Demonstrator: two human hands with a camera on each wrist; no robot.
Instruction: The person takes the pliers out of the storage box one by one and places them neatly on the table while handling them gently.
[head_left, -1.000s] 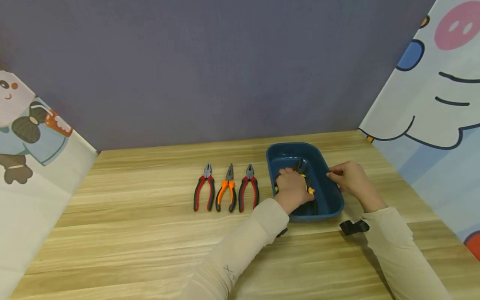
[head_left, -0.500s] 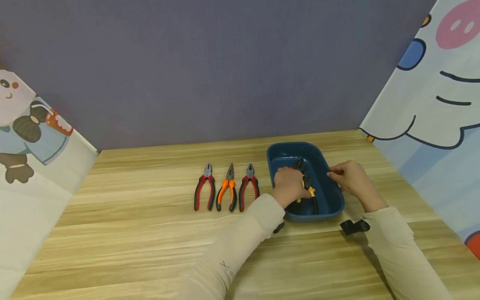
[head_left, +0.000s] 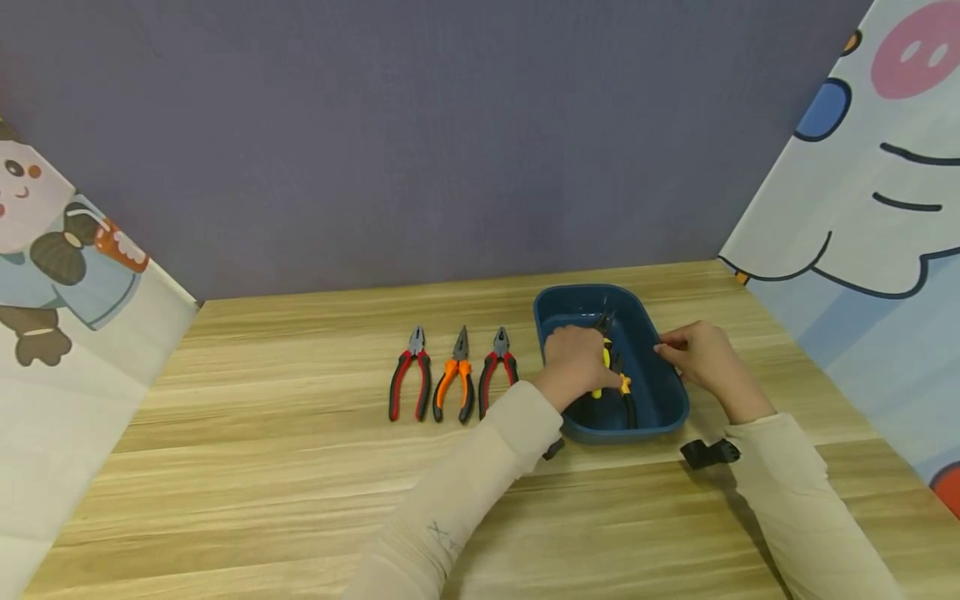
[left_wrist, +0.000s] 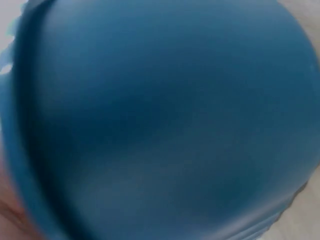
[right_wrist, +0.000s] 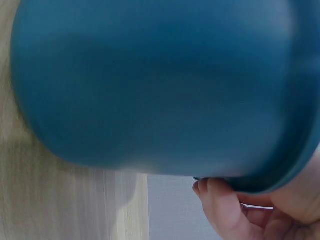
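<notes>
Yellow-black pliers (likely stiff, heavyish; grab handles) are lying in bin, right hand pinching its right edge, left hand grip hidden.

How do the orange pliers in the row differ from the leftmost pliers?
The orange pliers have orange-and-black handles; the leftmost pliers have red-and-black ones. The orange pliers' nose is narrow and pointed, while the leftmost pliers' is broader and blunter. Both lie on the table, handles toward the person.
</notes>
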